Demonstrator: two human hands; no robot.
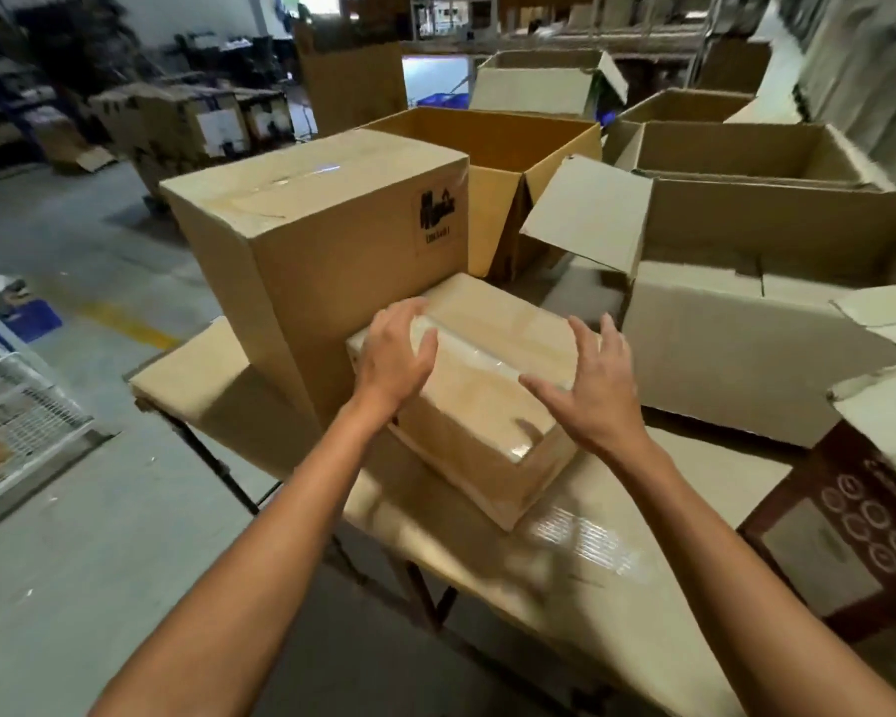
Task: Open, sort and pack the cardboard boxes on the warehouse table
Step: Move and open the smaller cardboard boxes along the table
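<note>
Small sealed brown cardboard box (pixel 487 406) lies on the tan-topped warehouse table (pixel 192 370), turned at an angle to the table's edge, with a strip of shiny clear tape (pixel 477 354) running along its top. Its far left corner sits just beside the base of a tall sealed brown cardboard box (pixel 332 240), which stands upright on the same table and bears a black printed mark (pixel 438 209) near the top of its right face.

The left hand (pixel 394 354) grips the small box at its left end: the fingers curl over the far corner and the thumb lies on the taped top. The right hand (pixel 598 390) is spread wide at the right end, fingers straight and apart, with the thumb stretched across the top near the tape; whether the fingertips touch the cardboard cannot be told. Both forearms are bare.

Behind the tall box stands an open orange-brown cardboard box (pixel 492 147) with its flaps up. To the right lies a large pale open cardboard box (pixel 720 344), one flap raised towards the middle. A dark brown printed carton (pixel 839 535) stands at the table's right edge. A white wire rack (pixel 16 406) sits on the grey floor at the left.
</note>
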